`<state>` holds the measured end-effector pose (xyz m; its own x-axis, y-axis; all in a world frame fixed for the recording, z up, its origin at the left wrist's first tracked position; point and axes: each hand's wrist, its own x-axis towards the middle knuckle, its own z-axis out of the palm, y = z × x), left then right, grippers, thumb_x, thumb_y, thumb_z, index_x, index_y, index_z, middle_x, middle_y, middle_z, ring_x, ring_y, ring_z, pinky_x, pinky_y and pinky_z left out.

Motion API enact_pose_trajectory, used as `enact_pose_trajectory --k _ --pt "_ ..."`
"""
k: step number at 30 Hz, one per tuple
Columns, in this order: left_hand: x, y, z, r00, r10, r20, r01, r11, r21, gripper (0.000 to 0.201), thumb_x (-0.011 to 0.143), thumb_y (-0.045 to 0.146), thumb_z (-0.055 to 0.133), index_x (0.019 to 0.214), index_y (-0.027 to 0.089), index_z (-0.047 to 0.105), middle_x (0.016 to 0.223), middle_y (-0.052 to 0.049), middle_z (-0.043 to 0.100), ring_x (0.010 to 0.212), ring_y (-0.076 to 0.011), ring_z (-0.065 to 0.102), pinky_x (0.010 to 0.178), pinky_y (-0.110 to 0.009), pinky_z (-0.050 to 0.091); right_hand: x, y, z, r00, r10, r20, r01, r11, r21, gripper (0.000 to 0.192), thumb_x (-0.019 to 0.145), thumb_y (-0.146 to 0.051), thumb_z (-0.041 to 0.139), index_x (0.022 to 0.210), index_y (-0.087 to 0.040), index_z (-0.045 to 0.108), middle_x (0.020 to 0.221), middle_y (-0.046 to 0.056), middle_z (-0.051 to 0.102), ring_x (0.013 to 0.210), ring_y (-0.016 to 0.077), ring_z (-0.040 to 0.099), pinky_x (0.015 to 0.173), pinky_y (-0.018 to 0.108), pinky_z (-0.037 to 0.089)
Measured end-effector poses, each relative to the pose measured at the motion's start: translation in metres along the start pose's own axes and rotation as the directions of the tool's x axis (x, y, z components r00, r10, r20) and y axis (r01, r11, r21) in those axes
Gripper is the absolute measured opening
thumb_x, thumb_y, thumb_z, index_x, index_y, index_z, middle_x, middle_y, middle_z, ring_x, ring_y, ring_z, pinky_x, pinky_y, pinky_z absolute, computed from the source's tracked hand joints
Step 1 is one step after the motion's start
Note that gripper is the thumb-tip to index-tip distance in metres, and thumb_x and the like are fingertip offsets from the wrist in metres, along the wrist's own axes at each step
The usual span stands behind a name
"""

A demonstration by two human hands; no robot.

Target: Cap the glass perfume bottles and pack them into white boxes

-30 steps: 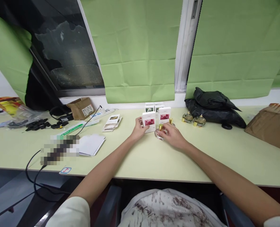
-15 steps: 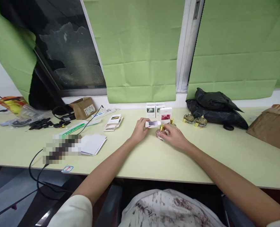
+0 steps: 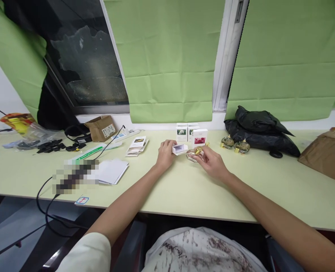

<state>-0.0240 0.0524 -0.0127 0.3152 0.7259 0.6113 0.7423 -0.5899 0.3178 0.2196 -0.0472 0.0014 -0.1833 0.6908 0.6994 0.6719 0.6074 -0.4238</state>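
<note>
My left hand (image 3: 165,155) is closed around a small white box (image 3: 179,149), whose opened end faces towards me and to the right. In my right hand (image 3: 212,162) is a perfume bottle (image 3: 191,155) of clear glass, pinched near its gold cap (image 3: 198,150). The bottle is tilted, its round glass base pointing left towards the box opening, close beside it. Behind my hands stand a white box with a pink flower picture (image 3: 199,139) and white boxes with white flower pictures (image 3: 181,132). Part of another gold cap shows behind my right fingers.
Two round bottles with gold caps (image 3: 242,146) lie to the right, before black plastic bags (image 3: 262,130). A brown cardboard package (image 3: 326,155) is at far right. Flattened cartons (image 3: 137,146), white sheets (image 3: 112,170), an open brown box (image 3: 101,128) and cables lie left.
My right hand has raised the perfume bottle and tipped it from upright to lying, base to the left. My left hand has turned the white box so its opening shows more.
</note>
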Motion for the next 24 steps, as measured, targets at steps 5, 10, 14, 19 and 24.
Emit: enact_pose_trajectory --k 5,10,14,19,24 --pt "-0.001 0.003 -0.002 0.997 0.064 0.032 -0.064 0.998 0.000 0.051 0.083 0.002 0.062 0.128 0.026 0.055 0.128 -0.010 0.058 0.116 -0.0316 0.052 0.095 -0.045 0.047 0.000 -0.001 -0.002 0.996 0.012 -0.087 -0.003 0.995 0.100 0.029 0.106 -0.043 0.053 0.130 -0.029 0.060 0.110 0.005 0.071 0.067 0.0168 0.065 0.066 0.034 0.051" --pt "-0.005 0.008 0.000 0.978 0.176 0.109 -0.168 0.982 -0.081 0.048 0.089 0.011 0.065 0.133 0.028 0.054 0.128 -0.009 0.056 0.117 -0.0300 0.051 0.097 -0.044 0.048 0.001 0.000 0.001 0.980 0.114 -0.166 -0.062 0.956 0.286 0.031 0.105 -0.046 0.054 0.131 -0.030 0.061 0.117 0.006 0.071 0.073 0.0177 0.069 0.066 0.035 0.059" --pt "-0.005 0.012 0.002 0.968 0.203 0.148 -0.193 0.978 -0.078 0.053 0.087 0.021 0.072 0.136 0.024 0.052 0.129 -0.010 0.059 0.115 -0.0306 0.052 0.097 -0.045 0.047 0.005 -0.002 -0.001 0.969 0.068 -0.236 0.009 0.950 0.313 0.031 0.105 -0.042 0.054 0.133 -0.032 0.061 0.136 0.008 0.065 0.115 0.0273 0.068 0.091 0.044 0.062" --pt "-0.006 0.011 0.004 0.943 0.267 0.198 -0.250 0.962 -0.110 0.061 0.088 0.023 0.070 0.145 0.022 0.051 0.141 -0.010 0.060 0.119 -0.0305 0.052 0.106 -0.047 0.044 0.007 0.002 0.003 0.982 0.025 -0.188 0.037 0.946 0.322 0.031 0.105 -0.039 0.053 0.134 -0.033 0.060 0.139 0.008 0.063 0.135 0.0291 0.057 0.103 0.047 0.057" --pt "-0.007 0.008 0.005 0.960 0.187 0.209 -0.156 0.975 -0.157 0.064 0.089 0.031 0.071 0.149 0.024 0.051 0.141 -0.007 0.064 0.116 -0.0313 0.050 0.100 -0.046 0.048 0.005 0.011 0.011 0.985 0.109 -0.133 -0.046 0.911 0.410 0.033 0.104 -0.044 0.055 0.134 -0.031 0.059 0.141 0.010 0.061 0.129 0.0291 0.060 0.090 0.042 0.061"
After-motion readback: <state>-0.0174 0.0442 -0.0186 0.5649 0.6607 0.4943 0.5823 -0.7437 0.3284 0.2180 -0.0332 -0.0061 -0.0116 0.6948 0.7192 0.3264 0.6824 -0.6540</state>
